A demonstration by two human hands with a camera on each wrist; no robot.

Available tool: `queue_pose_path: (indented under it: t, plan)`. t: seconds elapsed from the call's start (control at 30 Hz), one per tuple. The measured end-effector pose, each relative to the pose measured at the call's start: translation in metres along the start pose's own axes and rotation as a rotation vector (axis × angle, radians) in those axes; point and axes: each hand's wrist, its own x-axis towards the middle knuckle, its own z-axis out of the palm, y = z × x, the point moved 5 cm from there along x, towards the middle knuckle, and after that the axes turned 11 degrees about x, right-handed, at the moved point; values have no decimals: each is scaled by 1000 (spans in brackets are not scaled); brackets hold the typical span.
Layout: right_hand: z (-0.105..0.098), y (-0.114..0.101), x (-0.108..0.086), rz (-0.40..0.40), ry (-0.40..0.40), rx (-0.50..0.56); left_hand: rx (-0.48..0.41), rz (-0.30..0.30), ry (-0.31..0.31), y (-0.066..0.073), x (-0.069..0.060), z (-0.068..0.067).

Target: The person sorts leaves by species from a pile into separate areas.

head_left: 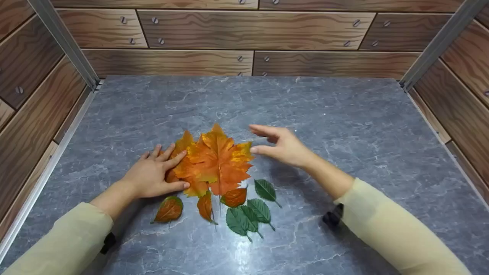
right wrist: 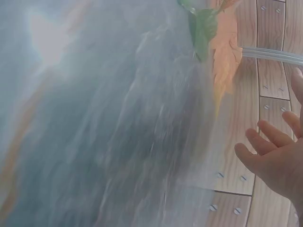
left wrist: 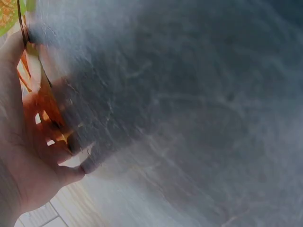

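Left hand (head_left: 153, 176): fingers spread, resting on the left edge of the orange leaves (head_left: 231, 166), hiding part of it.
Right hand (head_left: 283, 148): loosely extended, grasping nothing, just right of them; thumb contact unclear.
Orange pile: between the hands, lower layers covered.
Nearer: rust-coloured leaves (head_left: 169, 209), green leaves (head_left: 236, 220).

The left grip (head_left: 151, 177) lies palm down at the left side of the big leaf (head_left: 229, 156), fingers spread, index and thumb pointing towards it. The right grip (head_left: 280, 147) reaches just right of that leaf, thumb parted from the fingers. The sleeved left forearm (head_left: 65, 236) and right forearm (head_left: 397, 225) slant from the leaf's near side, wrists bare.
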Motion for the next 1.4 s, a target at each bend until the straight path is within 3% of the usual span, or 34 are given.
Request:
queue_pose_path:
  t: [0.2, 0.33, 0.53, 0.83, 1.4]
  plan:
    - [17, 14, 23, 55, -31, 130, 2, -1, 4, -1, -1, 2]
    - [28, 23, 32, 99, -57, 135, 4, 0, 6, -1, 0, 2]
    - [37, 35, 39, 130, -115, 58, 8, 4, 4, 0, 1, 1]
    - [41, 41, 35, 184, -181, -209, 7, 5, 2, 0, 0, 0]
    - [47, 39, 35, 182, -171, -232, 3, 1, 11, 1, -1, -1]
